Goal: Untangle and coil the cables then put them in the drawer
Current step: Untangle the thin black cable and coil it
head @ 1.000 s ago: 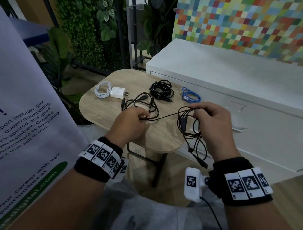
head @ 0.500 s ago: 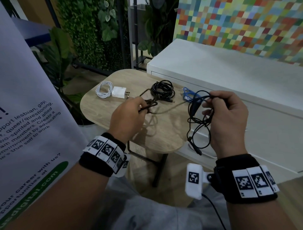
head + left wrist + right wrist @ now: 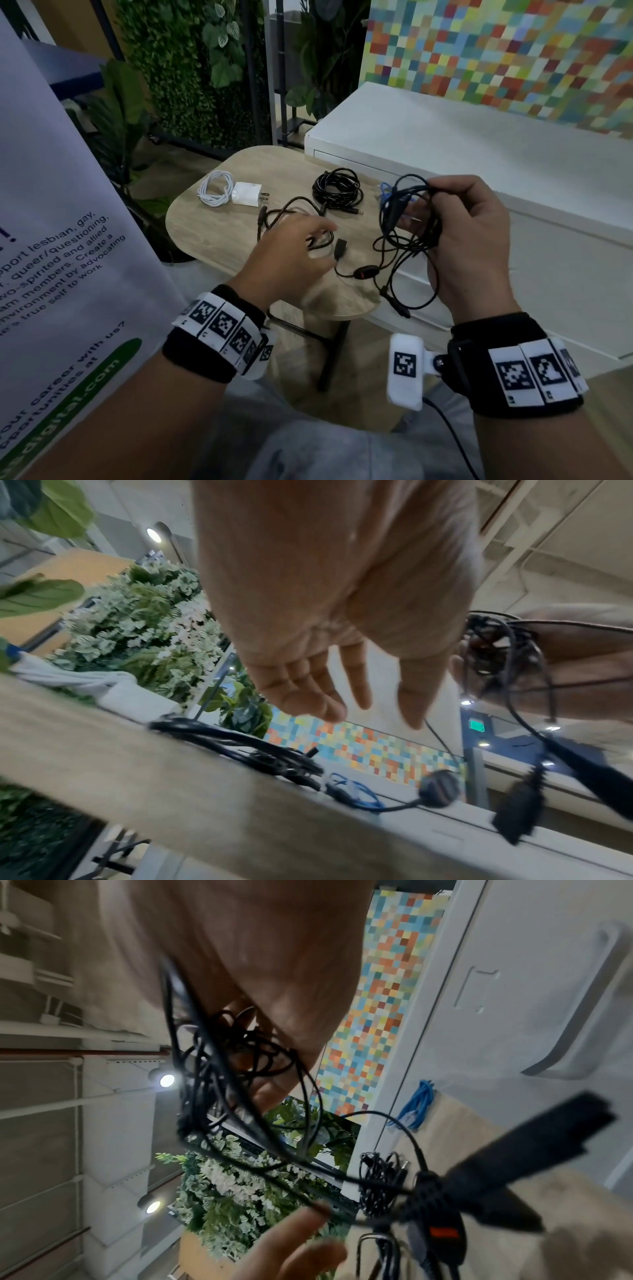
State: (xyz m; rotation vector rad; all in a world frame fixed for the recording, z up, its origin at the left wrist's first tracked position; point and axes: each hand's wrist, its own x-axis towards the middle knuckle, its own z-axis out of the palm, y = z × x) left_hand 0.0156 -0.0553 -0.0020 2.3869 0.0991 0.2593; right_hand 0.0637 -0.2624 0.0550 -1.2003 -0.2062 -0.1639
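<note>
Right hand (image 3: 469,240) clenched around gathered loops of black cable (image 3: 411,240), raised above the desk (image 3: 212,233) so slack hangs free. Left hand (image 3: 291,260) released, fingers spread beside the dangling plug end, likely reaching for it.

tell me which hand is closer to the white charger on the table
Left. The left hand hovers open over the table just in front of the white charger; the right hand holds the black cable bundle farther right.

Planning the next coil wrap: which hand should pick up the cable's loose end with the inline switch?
Left. The left hand is open and free, just beside the inline switch; the right hand is busy holding the black cable bundle.
</note>
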